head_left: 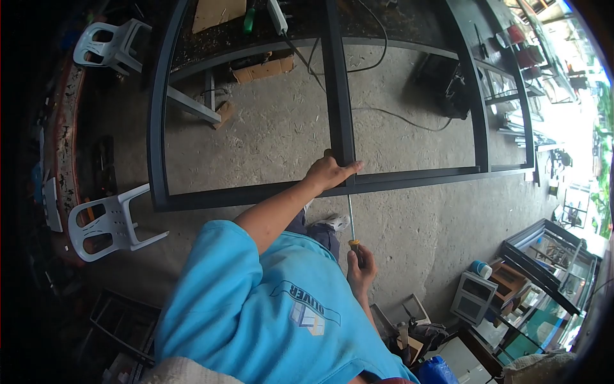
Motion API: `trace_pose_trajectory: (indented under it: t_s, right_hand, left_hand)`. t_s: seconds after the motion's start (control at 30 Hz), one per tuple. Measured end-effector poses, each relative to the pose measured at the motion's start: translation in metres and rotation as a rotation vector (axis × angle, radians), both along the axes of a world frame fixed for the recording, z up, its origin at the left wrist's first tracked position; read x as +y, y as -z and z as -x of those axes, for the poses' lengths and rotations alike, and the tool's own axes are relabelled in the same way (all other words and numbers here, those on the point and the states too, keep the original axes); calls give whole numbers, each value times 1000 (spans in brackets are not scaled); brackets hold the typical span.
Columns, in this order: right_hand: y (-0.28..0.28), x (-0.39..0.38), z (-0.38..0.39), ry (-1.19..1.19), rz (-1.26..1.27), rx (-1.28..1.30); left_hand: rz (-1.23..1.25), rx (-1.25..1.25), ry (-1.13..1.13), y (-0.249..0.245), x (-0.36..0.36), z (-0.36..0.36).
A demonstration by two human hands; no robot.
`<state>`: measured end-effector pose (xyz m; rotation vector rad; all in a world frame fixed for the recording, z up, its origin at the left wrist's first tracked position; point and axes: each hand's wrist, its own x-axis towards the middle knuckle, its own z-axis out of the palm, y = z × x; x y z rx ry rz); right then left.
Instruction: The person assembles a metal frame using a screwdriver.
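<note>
A large dark grey metal frame (256,196) with a crossbar (339,96) lies in front of me, its far part over the workbench. My left hand (330,173) grips the crossbar where it meets the near rail, fingers wrapped behind and thumb stretched across the top. Below that joint, my right hand (362,267) is closed around the yellow-and-black handle of a screwdriver (352,221). The long shaft points up to the underside of the near rail, level with the crossbar. The rail's edge hides whatever the tip touches.
A dark workbench (288,19) at the back holds a green-handled tool (249,21) and a board (217,14). Cables (409,121) run over the concrete floor. White plastic chairs (105,224) stand at left. At right are more frames (543,269) and a grey box (473,297).
</note>
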<state>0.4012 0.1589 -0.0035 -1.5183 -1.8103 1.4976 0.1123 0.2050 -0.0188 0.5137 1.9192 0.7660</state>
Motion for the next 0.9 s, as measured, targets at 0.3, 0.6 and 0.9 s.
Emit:
trace_pose_trajectory:
  t_s: [0.3, 0.6, 0.9]
  right_hand:
    - [-4, 8, -4, 92, 451, 239]
    - [8, 24, -12, 193, 1331, 610]
    - [12, 4, -2, -131, -609, -92]
  left_hand:
    - [8, 161, 3, 10, 4, -3]
    - [23, 149, -2, 7, 3, -4]
    - [35, 171, -5, 14, 4, -3]
